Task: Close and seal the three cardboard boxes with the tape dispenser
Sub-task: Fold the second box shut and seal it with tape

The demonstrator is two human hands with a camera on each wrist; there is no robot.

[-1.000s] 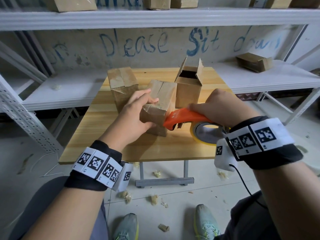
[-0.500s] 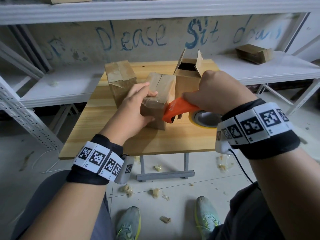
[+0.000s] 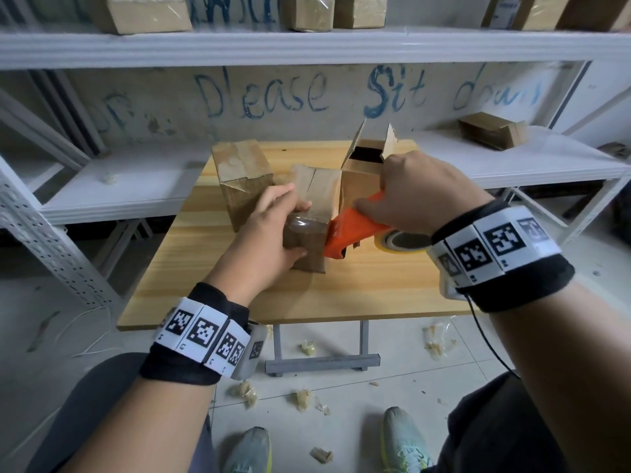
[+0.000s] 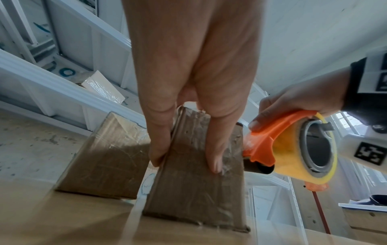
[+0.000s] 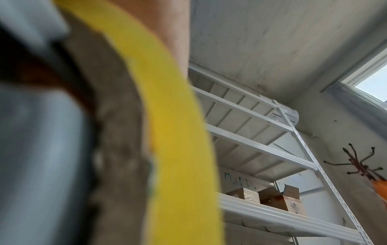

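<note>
Since a second ago the right hand (image 3: 415, 192) has lifted the orange tape dispenser (image 3: 355, 235) up the middle box (image 3: 312, 218), fingers wrapped around its handle. Left hand (image 3: 269, 230) clamps that box on the tabletop (image 3: 375, 288). Judging by this, tape runs toward the top seam; the rear box (image 3: 367, 165) stands open, the left box (image 3: 244, 179) looks taped.

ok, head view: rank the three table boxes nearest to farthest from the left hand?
1. Middle box, gripped by the left hand.
2. Taped box, just behind it, on the left.
3. Open box, back right.
</note>
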